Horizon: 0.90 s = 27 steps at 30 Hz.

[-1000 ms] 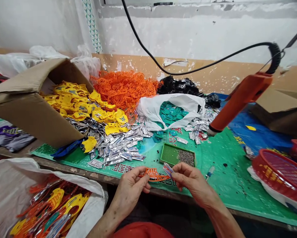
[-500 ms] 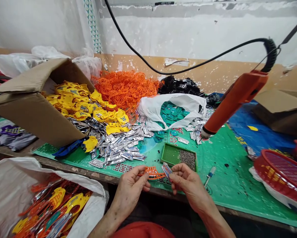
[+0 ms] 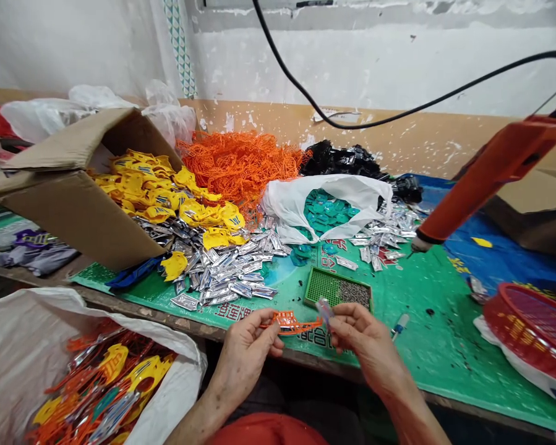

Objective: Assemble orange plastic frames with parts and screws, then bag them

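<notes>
My left hand (image 3: 250,346) pinches an orange plastic frame part (image 3: 290,322) by its left end, above the table's front edge. In my right hand (image 3: 359,337) is a small silvery plate (image 3: 325,310), tilted and a little blurred, close to the right end of the orange part. Whether the two parts touch I cannot tell. Just behind my right hand lies a green tray (image 3: 321,289) with small screws (image 3: 354,292) in its right side. An orange power screwdriver (image 3: 491,179) hangs at the right, its tip down.
Silvery plates (image 3: 231,269), yellow parts (image 3: 150,185) spilling from a cardboard box (image 3: 78,210) and orange frames (image 3: 245,161) lie beyond. A white bag (image 3: 284,210) holds teal parts. At lower left is a sack (image 3: 27,346) of mixed parts; a red basket (image 3: 514,327) stands right.
My right hand has shifted slightly right, drawing the silvery plate away from the orange part and turning it. The hanging screwdriver sits farther right in view. My left hand has barely moved.
</notes>
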Tool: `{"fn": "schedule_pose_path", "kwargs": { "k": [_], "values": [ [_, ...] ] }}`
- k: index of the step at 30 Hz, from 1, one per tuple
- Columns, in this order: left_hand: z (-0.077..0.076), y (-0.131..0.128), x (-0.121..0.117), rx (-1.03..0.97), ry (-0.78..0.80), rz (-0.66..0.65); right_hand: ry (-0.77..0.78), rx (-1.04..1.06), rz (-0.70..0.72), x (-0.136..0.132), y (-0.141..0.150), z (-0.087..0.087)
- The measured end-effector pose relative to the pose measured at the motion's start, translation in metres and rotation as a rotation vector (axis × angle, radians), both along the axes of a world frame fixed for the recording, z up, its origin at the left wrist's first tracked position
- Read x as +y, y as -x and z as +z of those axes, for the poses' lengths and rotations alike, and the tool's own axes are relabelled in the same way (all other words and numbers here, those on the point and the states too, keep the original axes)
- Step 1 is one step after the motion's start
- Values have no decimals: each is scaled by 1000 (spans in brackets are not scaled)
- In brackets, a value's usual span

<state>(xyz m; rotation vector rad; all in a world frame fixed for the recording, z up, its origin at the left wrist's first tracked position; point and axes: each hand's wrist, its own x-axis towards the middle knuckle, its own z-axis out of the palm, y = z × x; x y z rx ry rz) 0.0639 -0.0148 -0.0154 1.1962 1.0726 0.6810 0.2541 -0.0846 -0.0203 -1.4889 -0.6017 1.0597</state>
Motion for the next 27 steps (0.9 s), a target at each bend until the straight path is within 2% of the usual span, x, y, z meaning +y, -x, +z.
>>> {"fn": "schedule_pose_path", "kwargs": {
  "k": [2,5,8,10,12,14,16,18,19,23,27],
  "values": [
    [0,1,-2,-8,-2,-39,30,-179,-118,-2,-28,-1],
    [0,1,-7,-40,23,-125,182,-544,-321,-7,-82,-7],
    [1,3,-10,-55,49,-144,316,-779,-379,-12,-120,-11],
    [1,5,-11,-57,48,-128,318,-971,-387,-13,-123,-10],
    [1,7,-11,-51,45,-116,199,-1174,-363,-10,-106,-5],
    [2,10,-11,-32,44,-115,7,-1199,-227,1,-75,1],
    [3,12,-10,-11,49,-116,-102,-1085,70,22,-40,6],
    [4,15,-11,-2,48,-107,-94,-1084,362,48,-7,8],
    [4,17,-11,-3,45,-97,-90,-1083,442,62,6,8],
    [5,27,-11,-7,30,-46,-45,-1081,572,105,43,0],
    [5,40,-8,10,7,11,-11,-995,603,120,55,-8]
  ]
}}
